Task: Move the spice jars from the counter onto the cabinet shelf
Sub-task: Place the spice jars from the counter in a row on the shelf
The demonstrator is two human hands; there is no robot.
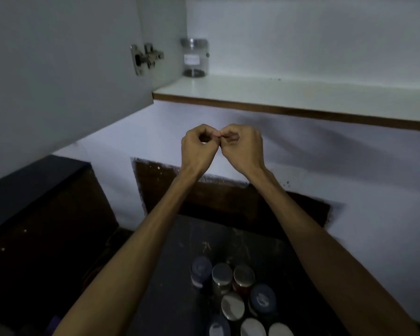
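Note:
Several spice jars (233, 297) with silver and dark blue lids stand clustered on the dark counter (175, 263) at the bottom centre. One clear jar with a silver lid (195, 57) stands at the back left of the white cabinet shelf (289, 93). My left hand (199, 144) and my right hand (243, 145) are raised side by side in front of the wall, below the shelf edge. Both have curled fingers, their fingertips touch each other, and neither holds anything.
The open cabinet door (58, 69) with a metal hinge (144, 58) hangs at the left. A dark raised ledge (34, 175) runs along the left side. The shelf has a brown front edge (301, 112) and bare room to the right of the jar.

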